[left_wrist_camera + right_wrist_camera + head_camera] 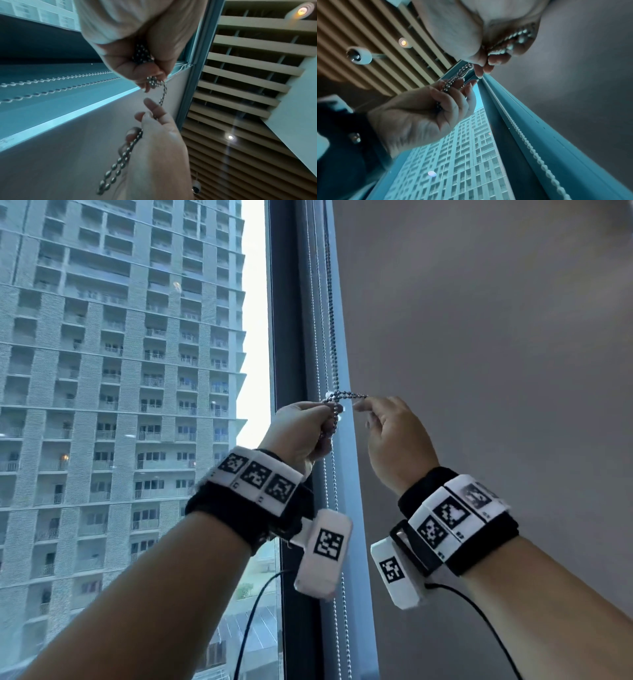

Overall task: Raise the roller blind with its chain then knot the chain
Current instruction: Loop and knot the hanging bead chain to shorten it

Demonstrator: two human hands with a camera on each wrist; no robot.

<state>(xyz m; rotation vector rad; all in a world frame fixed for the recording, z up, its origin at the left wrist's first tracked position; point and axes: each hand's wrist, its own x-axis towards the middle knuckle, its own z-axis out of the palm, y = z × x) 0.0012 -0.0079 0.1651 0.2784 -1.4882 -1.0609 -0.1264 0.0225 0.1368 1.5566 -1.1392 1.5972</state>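
Note:
A metal bead chain [331, 320] hangs down the window frame [291, 337] and crosses into a small loop [334, 399] between my hands. My left hand [308, 422] grips a doubled bunch of the chain in its curled fingers, just left of the loop. To the right, my right hand [370, 410] pinches the short strand that leads out of the loop. In the left wrist view the chain [163, 94] runs from my left hand [137, 65] to my right hand [154, 135], and a doubled length [111, 169] hangs past the right palm. The right wrist view has the chain [510, 39] inside my right hand [488, 58].
A white bead chain [313, 337] runs along the same frame, apart from the metal one. The glass [120, 371] on the left looks out on a tall building. A plain grey surface [479, 337] fills the right. Slatted ceiling with spotlights [240, 81] is overhead.

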